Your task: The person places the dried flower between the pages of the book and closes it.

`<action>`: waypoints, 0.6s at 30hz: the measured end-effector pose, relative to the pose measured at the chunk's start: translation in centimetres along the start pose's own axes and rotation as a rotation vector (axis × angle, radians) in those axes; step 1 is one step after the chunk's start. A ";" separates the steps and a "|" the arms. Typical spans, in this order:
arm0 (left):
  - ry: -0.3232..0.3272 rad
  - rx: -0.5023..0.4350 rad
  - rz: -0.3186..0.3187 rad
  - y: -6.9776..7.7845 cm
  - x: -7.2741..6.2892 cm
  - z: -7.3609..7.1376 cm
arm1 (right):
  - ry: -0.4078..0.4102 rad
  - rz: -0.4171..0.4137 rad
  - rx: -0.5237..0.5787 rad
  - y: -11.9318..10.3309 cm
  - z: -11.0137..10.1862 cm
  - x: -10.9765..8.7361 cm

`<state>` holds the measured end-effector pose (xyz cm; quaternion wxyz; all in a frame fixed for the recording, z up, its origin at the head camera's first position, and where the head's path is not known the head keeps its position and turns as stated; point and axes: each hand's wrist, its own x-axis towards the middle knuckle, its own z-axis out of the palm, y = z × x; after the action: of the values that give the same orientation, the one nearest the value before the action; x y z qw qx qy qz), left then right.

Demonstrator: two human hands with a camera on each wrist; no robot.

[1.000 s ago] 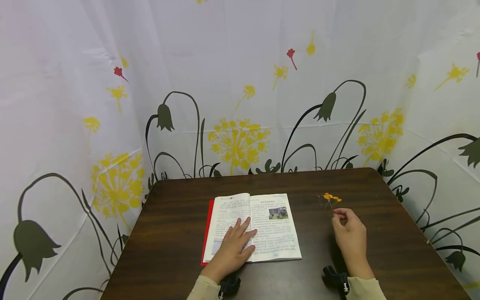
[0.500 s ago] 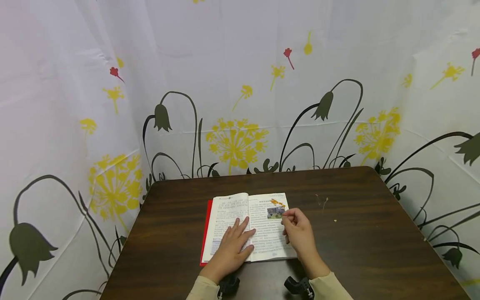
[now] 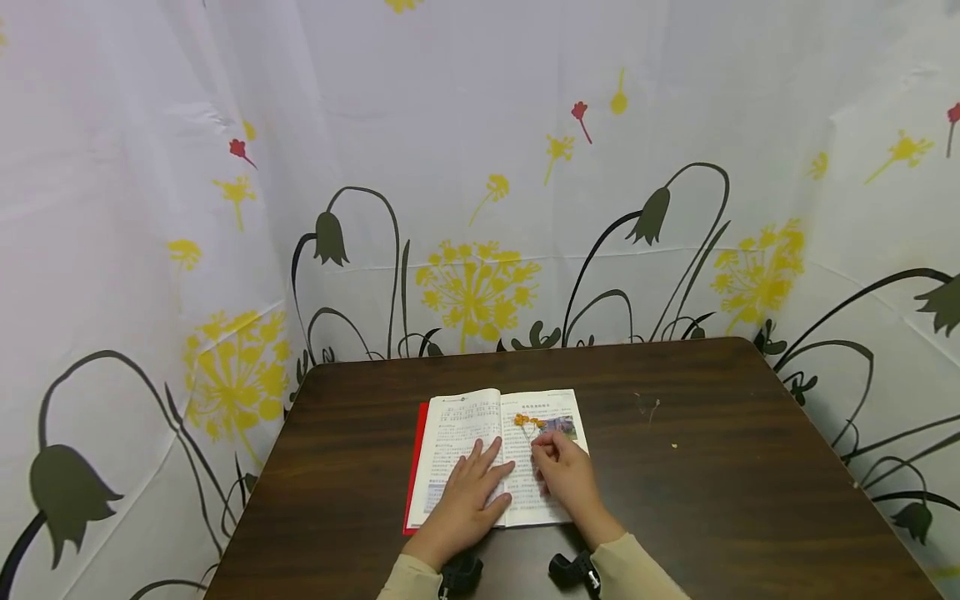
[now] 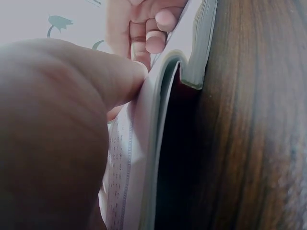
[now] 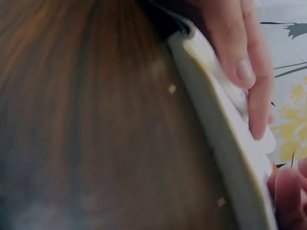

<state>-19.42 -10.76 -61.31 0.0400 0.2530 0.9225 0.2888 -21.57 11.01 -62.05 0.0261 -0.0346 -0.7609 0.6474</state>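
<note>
An open book [image 3: 457, 421] with a red cover [image 3: 413, 467] lies on the dark wooden table [image 3: 712, 500]. My left hand [image 3: 480, 475] rests flat with straight fingers on the left page near the gutter. My right hand [image 3: 543, 443] pinches the stem of a small sprig of orange flowers [image 3: 527, 420], which is over the upper right page next to a photo. The left wrist view shows the book's page edges [image 4: 158, 120] under my left thumb [image 4: 96, 81]. The right wrist view shows the page block [image 5: 216, 120] and the left hand's fingers [image 5: 244, 57].
Bits of dry stem [image 3: 647, 406] and a yellow crumb [image 3: 673, 446] lie on the table right of the book. A white curtain printed with flowers [image 3: 480, 208] closes in the table at the back and on both sides.
My right hand has carried the orange sprig from the table right of the book leftward onto the right page. The left hand has stayed on the left page.
</note>
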 end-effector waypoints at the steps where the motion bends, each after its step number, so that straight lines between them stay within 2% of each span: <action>1: -0.001 0.000 0.001 0.0 0.0 0.0 | -0.008 -0.012 -0.009 0.0 0.0 -0.1; 10: -0.008 0.008 0.004 0.1 0.0 0.0 | -0.011 -0.105 -0.122 0.4 -0.3 -0.1; 18: -0.010 0.023 0.006 0.2 0.0 -0.1 | -0.012 -0.169 -0.304 0.0 -0.4 0.1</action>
<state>-19.35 -10.73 -61.11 0.0410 0.2575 0.9248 0.2771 -21.64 11.42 -61.99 0.0701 0.0298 -0.8503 0.5208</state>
